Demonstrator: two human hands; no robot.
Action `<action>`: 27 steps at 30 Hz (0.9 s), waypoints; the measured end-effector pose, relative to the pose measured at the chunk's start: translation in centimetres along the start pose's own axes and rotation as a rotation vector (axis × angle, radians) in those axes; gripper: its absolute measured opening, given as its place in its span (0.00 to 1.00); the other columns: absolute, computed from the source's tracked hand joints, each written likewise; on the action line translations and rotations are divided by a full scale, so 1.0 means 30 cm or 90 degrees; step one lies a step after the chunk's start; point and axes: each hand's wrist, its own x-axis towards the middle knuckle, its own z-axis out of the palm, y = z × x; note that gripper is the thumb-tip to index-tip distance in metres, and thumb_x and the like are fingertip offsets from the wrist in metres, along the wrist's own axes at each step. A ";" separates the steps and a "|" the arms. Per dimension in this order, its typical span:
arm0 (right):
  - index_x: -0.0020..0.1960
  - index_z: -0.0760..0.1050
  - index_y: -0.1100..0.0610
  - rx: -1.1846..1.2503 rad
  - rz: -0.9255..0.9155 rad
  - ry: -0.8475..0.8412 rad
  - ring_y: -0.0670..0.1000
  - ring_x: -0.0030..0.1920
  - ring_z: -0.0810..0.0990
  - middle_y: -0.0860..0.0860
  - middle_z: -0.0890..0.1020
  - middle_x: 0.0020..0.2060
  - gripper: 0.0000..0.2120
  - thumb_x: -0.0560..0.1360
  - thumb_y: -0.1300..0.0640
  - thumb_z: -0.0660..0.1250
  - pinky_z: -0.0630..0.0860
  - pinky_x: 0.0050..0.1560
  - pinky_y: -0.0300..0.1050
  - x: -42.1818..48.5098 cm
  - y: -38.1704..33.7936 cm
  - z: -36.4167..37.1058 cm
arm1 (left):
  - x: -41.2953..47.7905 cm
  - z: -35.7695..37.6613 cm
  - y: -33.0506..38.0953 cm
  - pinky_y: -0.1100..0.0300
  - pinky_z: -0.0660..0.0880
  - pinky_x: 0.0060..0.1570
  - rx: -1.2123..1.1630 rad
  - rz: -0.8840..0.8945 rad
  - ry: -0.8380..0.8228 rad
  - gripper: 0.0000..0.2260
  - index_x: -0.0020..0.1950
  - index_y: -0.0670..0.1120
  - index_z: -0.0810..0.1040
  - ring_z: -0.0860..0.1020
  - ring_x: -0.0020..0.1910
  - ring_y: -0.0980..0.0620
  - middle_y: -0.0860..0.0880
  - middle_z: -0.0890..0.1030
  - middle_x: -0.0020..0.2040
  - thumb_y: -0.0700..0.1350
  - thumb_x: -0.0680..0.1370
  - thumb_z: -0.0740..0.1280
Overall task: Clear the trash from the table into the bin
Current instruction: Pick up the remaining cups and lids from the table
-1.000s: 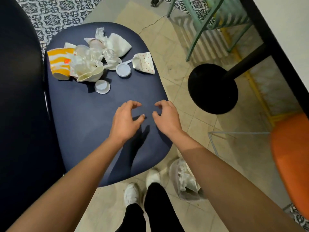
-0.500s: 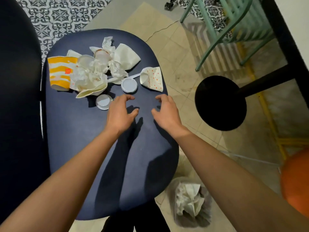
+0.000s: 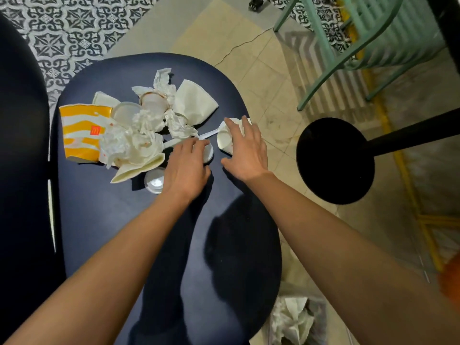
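Trash pile [image 3: 139, 130] heaped upper left on tabletop [image 3: 99, 232]. Left hand [image 3: 185, 168] spread over round lid [image 3: 207, 153]. Right hand [image 3: 245, 148] laid on dotted cup [image 3: 225, 140], grip unclear. Bin [image 3: 296, 319] seen bottom centre-right.

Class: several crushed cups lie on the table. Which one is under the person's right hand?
The small white cup with red dots, lying on its side apart from the heap, under the right hand. The yellow-striped cup lies far left.
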 end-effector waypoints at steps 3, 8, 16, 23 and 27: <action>0.76 0.48 0.44 -0.039 0.000 -0.018 0.59 0.77 0.42 0.54 0.45 0.77 0.44 0.69 0.53 0.71 0.49 0.75 0.56 0.042 0.014 0.011 | 0.025 0.018 -0.008 0.47 0.69 0.59 0.045 0.024 -0.010 0.25 0.69 0.44 0.68 0.68 0.62 0.39 0.42 0.71 0.66 0.43 0.72 0.68; 0.74 0.55 0.42 0.020 0.023 -0.076 0.58 0.76 0.45 0.54 0.49 0.77 0.41 0.67 0.56 0.72 0.59 0.73 0.56 0.070 0.049 0.038 | 0.040 0.033 -0.015 0.47 0.70 0.57 0.082 0.038 -0.030 0.26 0.68 0.46 0.68 0.67 0.61 0.39 0.44 0.69 0.67 0.46 0.71 0.69; 0.67 0.64 0.45 0.032 0.046 -0.029 0.58 0.64 0.62 0.52 0.62 0.68 0.32 0.66 0.55 0.71 0.68 0.60 0.52 0.007 0.041 0.094 | 0.037 0.040 -0.001 0.50 0.72 0.42 0.012 -0.036 -0.081 0.20 0.61 0.46 0.68 0.66 0.57 0.42 0.44 0.65 0.61 0.43 0.71 0.70; 0.65 0.67 0.47 0.004 0.019 -0.026 0.58 0.60 0.65 0.51 0.66 0.64 0.31 0.63 0.59 0.70 0.68 0.54 0.51 -0.053 0.048 0.111 | -0.008 0.073 0.013 0.51 0.69 0.47 0.009 -0.057 -0.103 0.18 0.59 0.44 0.66 0.67 0.55 0.41 0.43 0.69 0.58 0.41 0.71 0.66; 0.66 0.68 0.50 0.001 -0.010 0.014 0.59 0.61 0.67 0.50 0.72 0.60 0.28 0.67 0.58 0.68 0.67 0.51 0.49 -0.086 0.052 0.110 | -0.039 0.071 0.019 0.51 0.67 0.53 -0.046 -0.085 -0.076 0.18 0.60 0.43 0.66 0.67 0.56 0.40 0.42 0.69 0.59 0.44 0.72 0.65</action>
